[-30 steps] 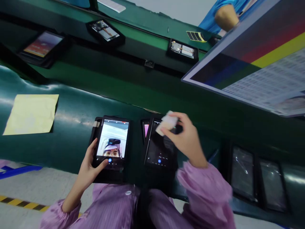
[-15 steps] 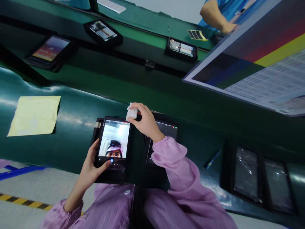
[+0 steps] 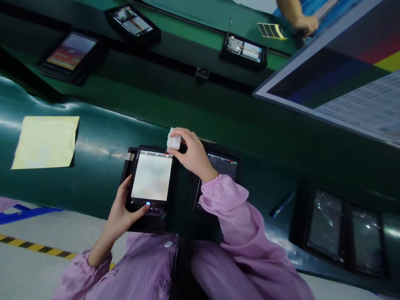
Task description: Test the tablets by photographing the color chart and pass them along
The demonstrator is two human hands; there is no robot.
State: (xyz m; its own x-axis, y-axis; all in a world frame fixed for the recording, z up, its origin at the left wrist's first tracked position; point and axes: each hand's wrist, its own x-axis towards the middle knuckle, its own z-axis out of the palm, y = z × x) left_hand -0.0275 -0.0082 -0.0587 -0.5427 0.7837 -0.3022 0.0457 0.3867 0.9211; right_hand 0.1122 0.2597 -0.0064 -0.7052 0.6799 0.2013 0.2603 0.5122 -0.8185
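Note:
A tablet (image 3: pixel 151 175) with a lit, blurred pale screen lies in a black holder in front of me. My left hand (image 3: pixel 123 207) grips its left edge, the thumb at a blue round button near the screen's bottom. Above the tablet's top right corner, my right hand (image 3: pixel 194 153) pinches a small white block-like object (image 3: pixel 173 141); its exact kind I cannot make out. Partly hidden under my right forearm is a second tablet (image 3: pixel 223 166) with a dark screen.
A yellow sheet (image 3: pixel 45 142) lies at left. On the right are a blue pen (image 3: pixel 283 205) and two black trays (image 3: pixel 345 233) with clear-wrapped panels. Devices in black holders (image 3: pixel 133 21) stand along the far strip. A colour chart board (image 3: pixel 343 83) juts in; behind it a co-worker's hand (image 3: pixel 306 24) shows.
The tablet's screen has gone from a live camera picture to a pale blur. My left thumb has shifted slightly onto the button's edge. The whole view has tilted a little.

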